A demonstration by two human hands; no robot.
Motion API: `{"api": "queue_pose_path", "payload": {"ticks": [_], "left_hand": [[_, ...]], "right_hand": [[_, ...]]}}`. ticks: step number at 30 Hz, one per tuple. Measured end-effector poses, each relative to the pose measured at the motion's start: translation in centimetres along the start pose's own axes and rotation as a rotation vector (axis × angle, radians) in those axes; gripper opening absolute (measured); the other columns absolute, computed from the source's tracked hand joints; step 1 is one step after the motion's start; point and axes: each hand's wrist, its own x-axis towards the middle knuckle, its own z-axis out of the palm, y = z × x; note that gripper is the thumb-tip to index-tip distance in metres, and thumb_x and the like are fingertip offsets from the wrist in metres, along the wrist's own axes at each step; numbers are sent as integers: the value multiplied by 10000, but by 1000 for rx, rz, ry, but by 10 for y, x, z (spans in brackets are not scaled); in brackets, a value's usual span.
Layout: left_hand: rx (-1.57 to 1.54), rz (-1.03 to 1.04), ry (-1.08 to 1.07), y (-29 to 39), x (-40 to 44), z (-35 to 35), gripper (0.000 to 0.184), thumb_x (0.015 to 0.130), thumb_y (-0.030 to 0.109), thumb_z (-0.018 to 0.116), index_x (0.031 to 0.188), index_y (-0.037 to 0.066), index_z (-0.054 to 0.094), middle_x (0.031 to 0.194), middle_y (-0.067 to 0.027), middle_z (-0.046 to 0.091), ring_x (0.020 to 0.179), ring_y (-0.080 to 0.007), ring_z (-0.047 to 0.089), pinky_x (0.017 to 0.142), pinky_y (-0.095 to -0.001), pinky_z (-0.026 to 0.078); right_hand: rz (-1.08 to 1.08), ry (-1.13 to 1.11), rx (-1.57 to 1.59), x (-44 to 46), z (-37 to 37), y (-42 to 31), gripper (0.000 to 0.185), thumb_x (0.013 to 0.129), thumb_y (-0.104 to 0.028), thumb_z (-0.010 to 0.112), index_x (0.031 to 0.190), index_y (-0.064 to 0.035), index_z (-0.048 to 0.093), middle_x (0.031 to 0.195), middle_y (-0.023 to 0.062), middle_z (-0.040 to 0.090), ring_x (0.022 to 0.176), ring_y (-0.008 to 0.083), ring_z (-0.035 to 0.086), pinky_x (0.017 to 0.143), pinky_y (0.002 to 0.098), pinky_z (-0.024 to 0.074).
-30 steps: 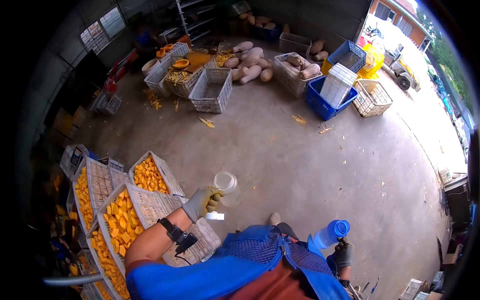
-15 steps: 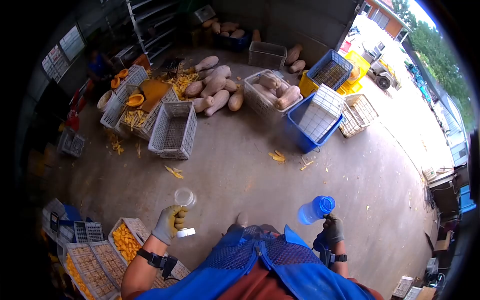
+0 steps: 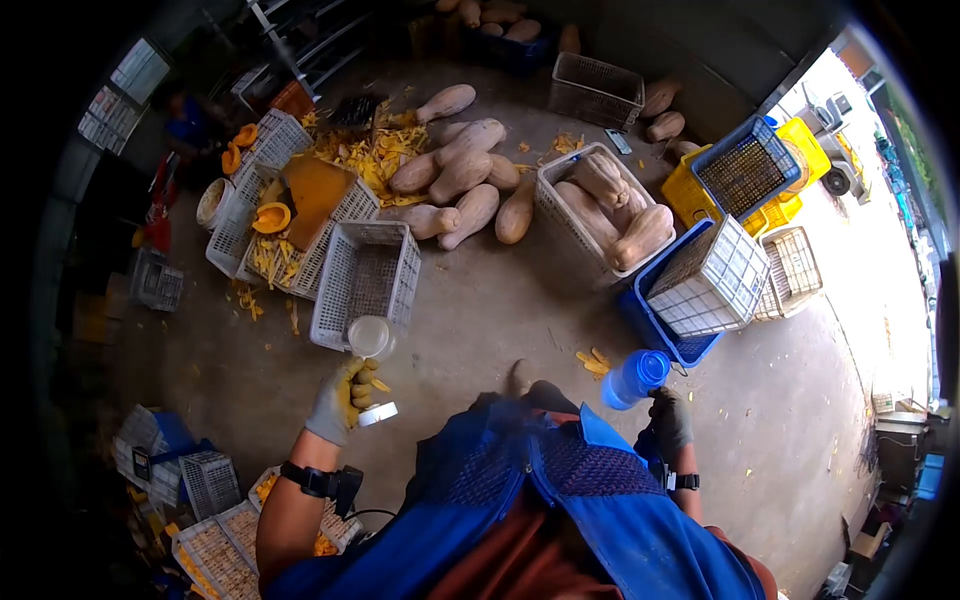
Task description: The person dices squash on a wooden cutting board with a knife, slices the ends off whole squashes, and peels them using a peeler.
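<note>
My left hand, in a grey and yellow glove, is closed round a clear jar with a round open-looking mouth. A white lid shows just beneath the same hand's fingers. My right hand, gloved in dark grey, is closed at the side of a blue bottle, which tilts to the left. Beyond the jar stands a white plastic crate with nothing seen inside.
Pale squashes lie on the floor ahead beside yellow peelings. More fill a white crate. A blue tub holds a tilted white crate. At the back left sits a person. Crates of orange pieces stand lower left.
The view has moved forward and turned, so the squashes and crates ahead are nearer. The orange pieces have slid toward the lower left edge. Both hands still hold the jar and the bottle.
</note>
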Motion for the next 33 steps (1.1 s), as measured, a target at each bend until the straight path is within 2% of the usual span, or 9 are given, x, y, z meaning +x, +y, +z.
{"api": "queue_pose_path", "payload": {"ticks": [3,9,13,17,21,24,28,29,33], "left_hand": [[7,5,39,58,37,37,199,926,178,482,915,-6,557,622,49,370,435,-19,269,368,-173,208],[8,39,14,153,154,61,216,928,187,473,945,-8,565,639,48,403,449,-18,298,374,-173,217],[95,26,-62,238,245,89,246,914,222,506,977,-8,565,667,54,420,471,-18,320,398,-173,244],[107,26,-36,309,280,144,242,916,230,501,976,4,564,672,55,407,483,-19,312,403,-170,246],[47,5,-122,366,349,153,238,927,228,488,994,13,565,644,74,363,461,-15,278,389,-174,219],[67,34,-53,410,383,186,226,937,219,471,993,22,564,624,73,335,449,-17,267,384,-175,207],[22,63,73,447,430,227,224,943,212,458,979,20,569,615,64,344,445,-28,274,380,-183,205],[21,50,123,451,443,235,215,943,212,456,958,27,565,614,63,346,440,-31,274,380,-185,205],[16,77,251,459,521,264,207,945,217,444,772,110,481,555,65,305,395,-52,255,362,-203,212]], "right_hand": [[-193,24,-287,68,28,-53,208,908,-172,472,848,-30,612,586,-47,418,505,62,380,460,219,285],[-152,108,15,214,84,-143,204,897,-162,494,802,-37,626,566,-52,419,477,61,353,448,215,259],[-558,58,-510,274,121,-212,225,914,-200,480,926,-8,597,524,-65,331,453,55,292,440,205,219],[-21,136,123,283,165,-305,195,887,-161,509,928,1,610,547,-70,338,468,55,301,443,213,223],[-245,140,-318,337,202,-354,179,867,-145,548,862,16,626,550,-61,345,470,73,312,447,226,225],[16,139,212,409,208,-377,163,860,-130,540,859,8,628,551,-53,344,474,77,325,454,224,239],[71,117,110,491,226,-429,150,849,-124,539,842,-8,633,552,-49,351,478,68,336,457,220,240],[-9,91,-113,506,237,-449,131,823,-86,526,840,-14,633,541,6,417,474,137,389,458,264,307],[-434,-150,-674,659,235,-478,211,900,-184,479,898,-52,643,583,-62,395,509,59,350,471,221,274]]}}
